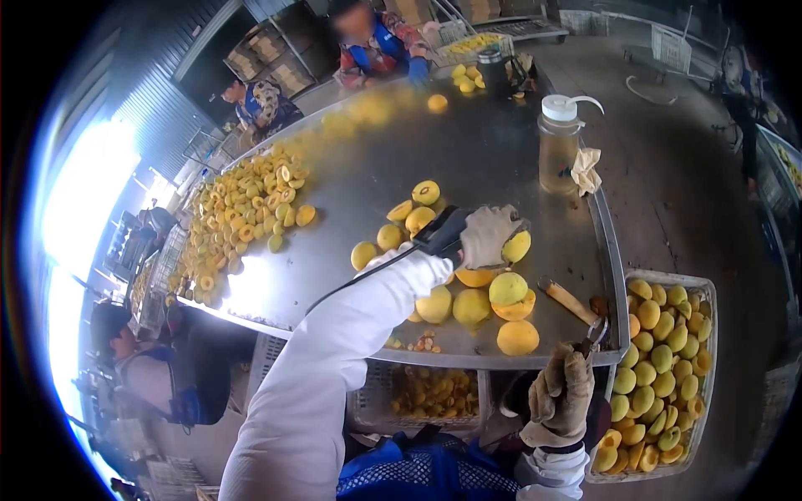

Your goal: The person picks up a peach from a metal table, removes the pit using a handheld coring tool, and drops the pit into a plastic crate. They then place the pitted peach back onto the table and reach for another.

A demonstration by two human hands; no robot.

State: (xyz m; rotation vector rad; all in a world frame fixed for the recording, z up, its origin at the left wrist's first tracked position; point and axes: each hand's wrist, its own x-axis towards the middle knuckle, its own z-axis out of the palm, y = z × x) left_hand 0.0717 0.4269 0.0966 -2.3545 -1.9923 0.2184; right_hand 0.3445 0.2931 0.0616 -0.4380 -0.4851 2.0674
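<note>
My left hand (491,237), in a pale work glove, reaches over the metal table with its fingers closed around a yellow-green peach (517,246). Around and below it lie several yellow peaches (472,308), some cut in half. My right hand (560,394), also gloved, is at the table's front edge, fingers closed on a tool with a curved metal loop (597,331); the glove hides its handle. Just beyond that loop, a wooden-handled tool (571,304) rests on the table. A black device (443,233) with a cable sits on my left wrist.
A large heap of peach halves (251,200) covers the table's left side. A water bottle (558,150) stands at the right edge. Crates of peaches (664,367) and of cut pieces (439,392) are on the floor. Across the table is a co-worker (380,46).
</note>
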